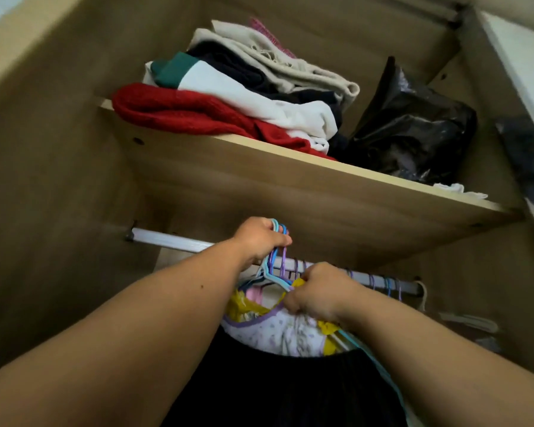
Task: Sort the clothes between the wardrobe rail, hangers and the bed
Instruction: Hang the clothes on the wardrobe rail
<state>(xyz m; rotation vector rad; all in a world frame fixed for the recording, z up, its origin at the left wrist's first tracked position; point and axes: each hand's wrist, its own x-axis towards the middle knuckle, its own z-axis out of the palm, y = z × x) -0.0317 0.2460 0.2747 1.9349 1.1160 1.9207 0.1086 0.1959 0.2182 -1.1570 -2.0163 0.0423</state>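
The white wardrobe rail (173,238) runs under a wooden shelf. My left hand (259,238) is raised at the rail and closed around the hooks of several blue and purple hangers (276,257). My right hand (318,291) sits just below the rail, gripping the top of a white floral garment with purple trim (272,331) that hangs among yellow and pink clothes. A black pleated garment (278,389) hangs lower, in front. More purple and blue hanger hooks (386,285) sit on the rail to the right.
The wooden shelf (321,174) above carries a pile of folded clothes: a red knit (173,112), white, green, dark and beige pieces. A black plastic bag (413,137) stands to their right. The wardrobe side wall (53,180) closes the left.
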